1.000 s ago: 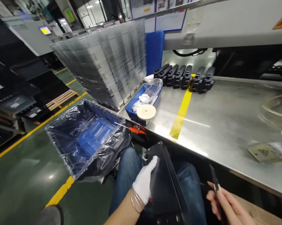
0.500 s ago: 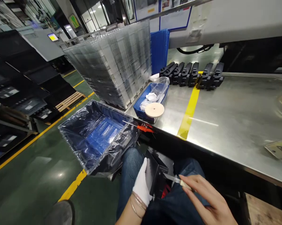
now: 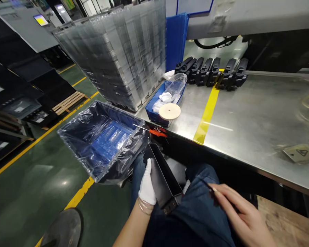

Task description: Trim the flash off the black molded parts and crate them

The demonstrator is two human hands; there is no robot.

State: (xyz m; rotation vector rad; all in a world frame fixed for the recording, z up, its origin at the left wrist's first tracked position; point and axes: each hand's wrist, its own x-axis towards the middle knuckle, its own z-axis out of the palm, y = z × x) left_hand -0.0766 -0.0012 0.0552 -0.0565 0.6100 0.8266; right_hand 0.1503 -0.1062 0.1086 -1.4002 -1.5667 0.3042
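Right hand: bare, lowest and nearest in view, resting on the right thigh. Fingers curled around a thin blade-like tool whose tip points left toward the part; the grip is mostly hidden, so the tool's kind cannot be told.

Left hand: white-gloved, bangles at the wrist, closed flat on the left wall of the black plastic housing. This hand is on the part; the right is apart from it, just to its right.

Black plastic housing: held over the lap between the knees, below the counter edge. Long, narrow, open-topped trough; long axis running from near-right to far-left, far end tilted up toward the lined crate. Matte black, thin walls, a small flange at the near end.

Lined crate: blue, draped in clear film, just left of the far end of the housing.

Counter: steel, crossed by a yellow stripe. On it, a small blue tray with a pale disc, a leaning stack of clear trays, and a row of black parts at the back.
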